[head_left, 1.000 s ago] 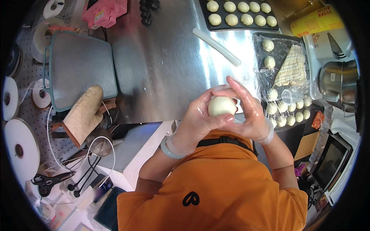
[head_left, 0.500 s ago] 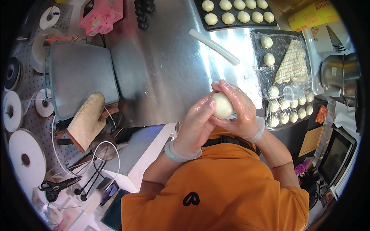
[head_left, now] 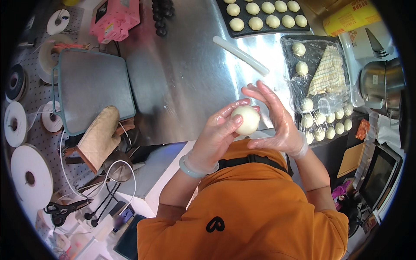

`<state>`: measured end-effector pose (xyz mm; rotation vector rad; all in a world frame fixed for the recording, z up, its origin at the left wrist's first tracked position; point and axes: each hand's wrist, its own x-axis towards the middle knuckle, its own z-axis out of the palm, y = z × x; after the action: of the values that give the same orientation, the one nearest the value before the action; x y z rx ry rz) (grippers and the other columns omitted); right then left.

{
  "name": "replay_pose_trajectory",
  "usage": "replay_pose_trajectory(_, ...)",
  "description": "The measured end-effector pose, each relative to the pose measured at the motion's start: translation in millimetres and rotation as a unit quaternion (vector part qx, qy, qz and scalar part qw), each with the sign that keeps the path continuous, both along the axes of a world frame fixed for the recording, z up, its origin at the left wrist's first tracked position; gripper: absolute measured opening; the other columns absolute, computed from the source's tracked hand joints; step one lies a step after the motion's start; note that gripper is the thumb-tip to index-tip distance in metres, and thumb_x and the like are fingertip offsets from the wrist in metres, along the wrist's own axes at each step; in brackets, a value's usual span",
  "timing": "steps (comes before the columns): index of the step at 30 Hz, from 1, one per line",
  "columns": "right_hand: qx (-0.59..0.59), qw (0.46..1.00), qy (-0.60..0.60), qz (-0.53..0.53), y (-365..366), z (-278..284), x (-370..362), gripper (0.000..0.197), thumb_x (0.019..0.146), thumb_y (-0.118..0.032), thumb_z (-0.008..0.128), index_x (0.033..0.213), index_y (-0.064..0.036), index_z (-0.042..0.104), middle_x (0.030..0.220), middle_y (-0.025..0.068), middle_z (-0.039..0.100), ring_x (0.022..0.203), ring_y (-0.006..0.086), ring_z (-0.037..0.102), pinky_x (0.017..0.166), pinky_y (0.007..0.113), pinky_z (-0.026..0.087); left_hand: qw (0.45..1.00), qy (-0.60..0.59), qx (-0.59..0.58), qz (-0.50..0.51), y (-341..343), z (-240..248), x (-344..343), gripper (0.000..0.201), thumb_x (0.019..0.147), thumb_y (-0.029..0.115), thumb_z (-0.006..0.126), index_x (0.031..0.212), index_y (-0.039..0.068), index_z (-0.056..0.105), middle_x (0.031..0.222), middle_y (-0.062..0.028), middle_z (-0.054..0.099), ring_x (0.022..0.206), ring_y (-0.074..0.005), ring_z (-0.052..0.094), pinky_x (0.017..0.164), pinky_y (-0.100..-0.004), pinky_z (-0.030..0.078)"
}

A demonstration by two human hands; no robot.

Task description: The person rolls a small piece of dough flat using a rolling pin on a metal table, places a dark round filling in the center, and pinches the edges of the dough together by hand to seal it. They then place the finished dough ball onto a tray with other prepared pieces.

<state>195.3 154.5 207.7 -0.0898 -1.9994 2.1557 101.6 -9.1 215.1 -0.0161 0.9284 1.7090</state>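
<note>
Fingers [head_left: 232, 105] of the left hand [head_left: 208, 138] in a closed curl around a smooth, pale dough ball [head_left: 248, 121], thumb across its left face. Right hand [head_left: 284, 135] just beside, clear of the ball: digits extended, wide gap to the thumb. On both hands, clear, shiny disposable gloves [head_left: 195, 169]. Ball position: in the air, at the near edge of the stainless-steel worktop [head_left: 186, 82].

Handling, as judged: light, soft, easily dented; possibly slippery against the glossy gloves. Best hold: around the sides, with broad, even pressure from a cupped palm; no hard pinch at the thumb tip, for risk of a mark in the smooth skin.

Beyond the hands, diagonally on the worktop, a white rolling pin [head_left: 241, 55]. To the right, a black tray [head_left: 315, 50] with more dough balls [head_left: 302, 68] under clear plastic film; also a checked cloth [head_left: 328, 73], above or below the film not determinable. Farthest out, a second black tray [head_left: 268, 31] with rows of similar balls, apparently uncovered.
</note>
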Motion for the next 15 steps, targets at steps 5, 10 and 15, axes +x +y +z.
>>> replay_pose_trajectory(5,0.127,0.991,-0.012,0.049,8,-17,2,0.091,0.066,-0.005,0.085,0.145,-0.0026,0.039,0.143,0.0172,0.049,0.13,0.0323,0.049,0.108,0.04,0.041,0.999,0.012,0.038,-0.033,3,-2,-9,0.052,0.1,0.023,0.054,0.14,-0.004,0.038,0.127,-0.0125,0.054,0.118,-0.0183,0.054,0.101,-0.0332,0.046)
replay_pose_trajectory(10,0.234,0.97,0.043,-0.039,-3,-23,2,0.086,0.066,-0.006,0.085,0.141,-0.0032,0.044,0.142,0.017,0.049,0.128,0.0347,0.05,0.106,0.041,0.042,1.0,-0.017,0.014,0.022,2,-9,8,0.05,0.099,0.019,0.056,0.14,-0.004,0.039,0.126,-0.0114,0.054,0.117,-0.0176,0.054,0.1,-0.0328,0.046)
replay_pose_trajectory(15,0.151,0.986,0.06,0.024,4,-16,1,0.089,0.067,-0.02,0.088,0.142,-0.0032,0.044,0.139,0.0203,0.051,0.132,0.0361,0.047,0.109,0.044,0.038,1.0,-0.006,-0.016,-0.018,0,-5,2,0.049,0.101,0.02,0.052,0.141,-0.002,0.037,0.128,-0.0132,0.053,0.118,-0.0207,0.055,0.101,-0.0339,0.046)
